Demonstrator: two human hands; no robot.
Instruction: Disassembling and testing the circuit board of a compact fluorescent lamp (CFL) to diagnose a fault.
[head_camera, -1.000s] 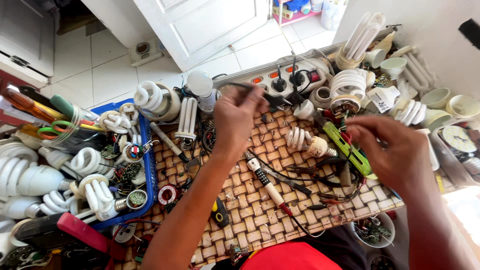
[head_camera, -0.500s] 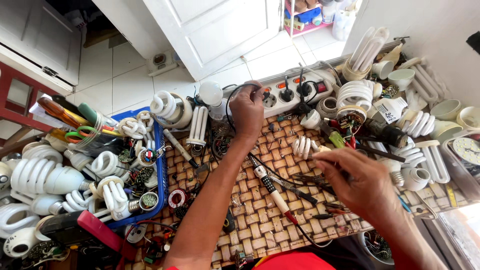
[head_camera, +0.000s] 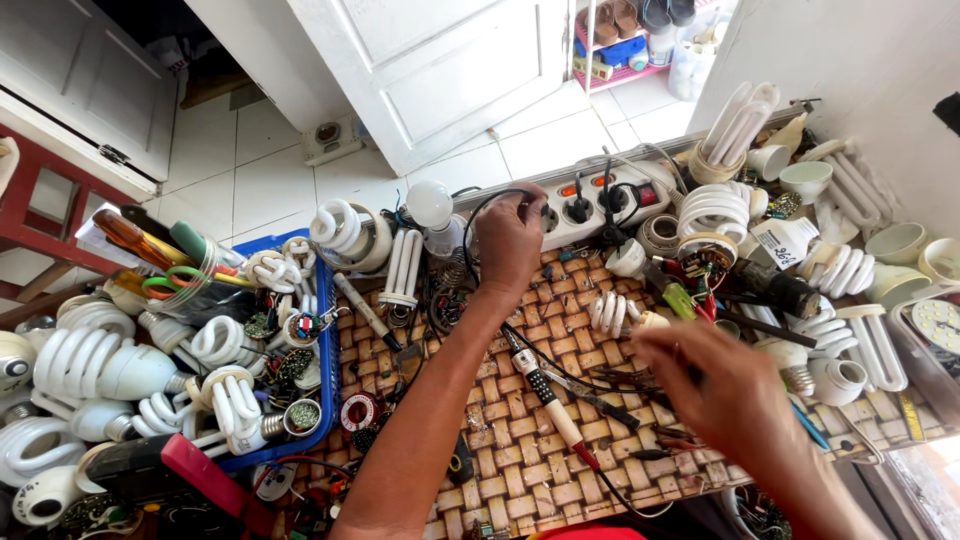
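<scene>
- The left hand is reaching up the woven mat to the power strip, its fingers bunched and pinching a thin black wire that is arching up beside the strip's left end.
- Where the fingertips are meeting the wire is being hidden by the back of the hand (the wire's far end cannot be traced either).
- The right hand is hovering low over the mat's right part, blurring; its fingers are curling inward, but I cannot tell whether they are grasping anything.
- A probe with a red tip is lying on the mat between the two forearms, its black leads running under the right hand.
- A small spiral bulb is lying just above that hand.
- The blue tray of bulbs is sitting at the left, partly cut off by clutter.
</scene>
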